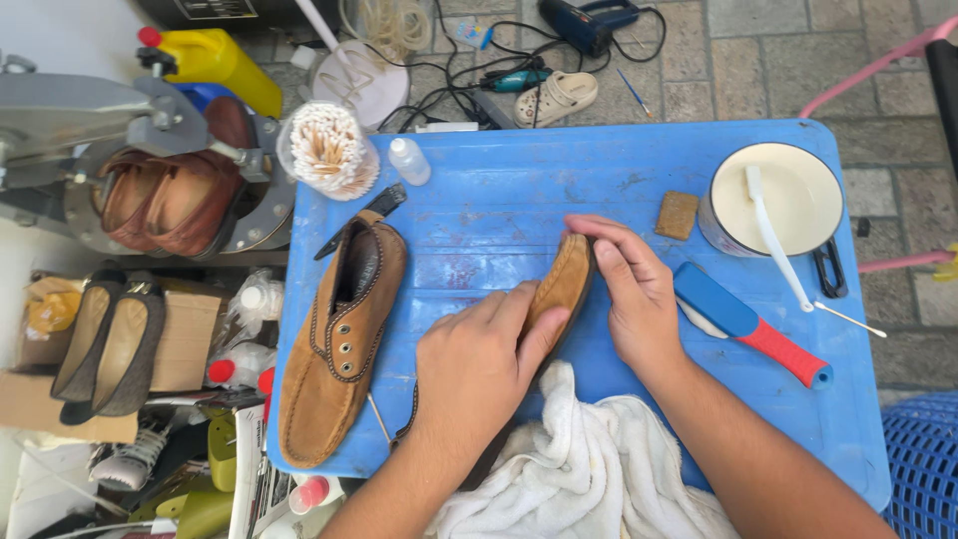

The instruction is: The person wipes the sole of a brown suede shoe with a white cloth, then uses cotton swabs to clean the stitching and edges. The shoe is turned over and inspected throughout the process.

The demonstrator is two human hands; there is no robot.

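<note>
At the centre of the frame, a tan suede shoe stands tilted on the blue plastic table, its toe pointing up-frame and its lower part hidden. The left hand lies over its side, fingers pressed together along the suede. The right hand grips the toe, fingers curled around it. Its matching shoe, with dark stitching and eyelets, lies at the left. A white towel sits below.

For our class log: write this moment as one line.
left hand: on shoe | right hand: holds shoe | second shoe: left | towel: below
</note>
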